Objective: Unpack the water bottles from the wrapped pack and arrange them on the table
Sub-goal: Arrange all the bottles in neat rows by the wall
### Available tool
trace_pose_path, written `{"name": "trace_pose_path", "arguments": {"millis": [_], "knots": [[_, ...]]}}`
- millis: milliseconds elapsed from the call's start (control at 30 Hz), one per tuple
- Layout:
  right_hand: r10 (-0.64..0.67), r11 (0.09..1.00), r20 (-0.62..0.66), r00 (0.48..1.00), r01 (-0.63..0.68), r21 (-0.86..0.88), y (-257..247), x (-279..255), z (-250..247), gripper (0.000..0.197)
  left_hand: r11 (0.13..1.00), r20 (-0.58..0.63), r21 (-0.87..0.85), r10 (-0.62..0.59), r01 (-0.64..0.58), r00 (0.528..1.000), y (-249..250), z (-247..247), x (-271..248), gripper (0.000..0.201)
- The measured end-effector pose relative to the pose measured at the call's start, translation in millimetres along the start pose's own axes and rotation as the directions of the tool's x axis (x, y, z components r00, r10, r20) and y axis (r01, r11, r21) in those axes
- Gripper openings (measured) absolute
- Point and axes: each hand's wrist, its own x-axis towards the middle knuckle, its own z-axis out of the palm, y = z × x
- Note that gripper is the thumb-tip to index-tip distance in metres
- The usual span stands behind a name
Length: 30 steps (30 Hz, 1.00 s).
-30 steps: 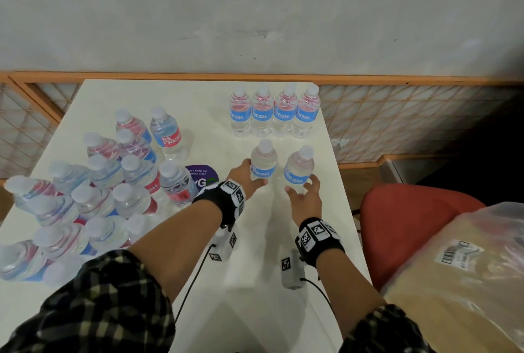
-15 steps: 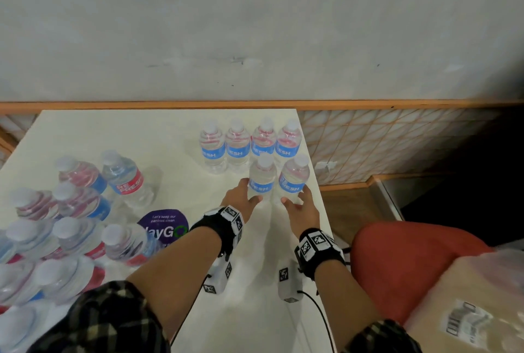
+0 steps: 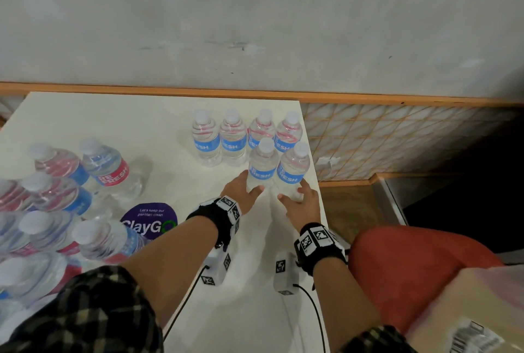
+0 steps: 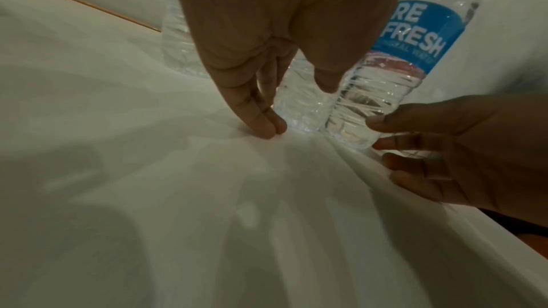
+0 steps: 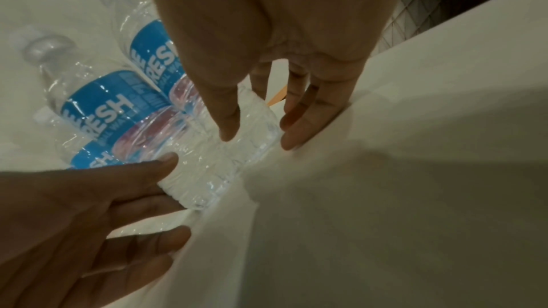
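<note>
Two clear bottles with blue labels stand side by side near the white table's right edge (image 3: 319, 199), just in front of a row of several like bottles (image 3: 234, 137). My left hand (image 3: 241, 192) flanks the base of the left bottle (image 3: 262, 167). In the left wrist view its straight fingers (image 4: 260, 123) touch the tabletop and its thumb lies beside the bottle (image 4: 305, 111). My right hand (image 3: 299, 196) flanks the right bottle (image 3: 292, 171). In the right wrist view its thumb lies on the bottle's base (image 5: 252, 121), with straight fingertips (image 5: 296, 135) on the table.
Several more bottles (image 3: 42, 225) lie and stand bunched at the left, one with a red label (image 3: 110, 168). A purple round sticker (image 3: 150, 219) is on the table. A red chair (image 3: 411, 267) and a plastic-covered box (image 3: 467, 310) sit to the right.
Both bottles have slid away from me, up to the back row, with my hands following at their bases. My left hand has loosened from round its bottle.
</note>
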Motion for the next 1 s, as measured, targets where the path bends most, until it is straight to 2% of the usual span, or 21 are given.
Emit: {"name": "trace_pose_path", "arguments": {"millis": [300, 767, 1000], "knots": [[0.028, 0.999, -0.038, 0.999, -0.029, -0.02, 4, 3, 1, 0.061, 1.0, -0.035, 0.018, 0.016, -0.015, 0.999, -14, 6, 5, 0.067], [0.079, 0.988, -0.093, 0.993, -0.09, -0.124, 1, 7, 10, 0.064, 0.994, -0.023, 0.094, 0.056, -0.054, 0.998, -16, 5, 10, 0.065], [0.084, 0.98, -0.122, 0.989, -0.103, -0.168, -5, 5, 10, 0.064, 0.995, -0.009, 0.096, 0.034, -0.033, 0.999, -15, 6, 10, 0.067]]}}
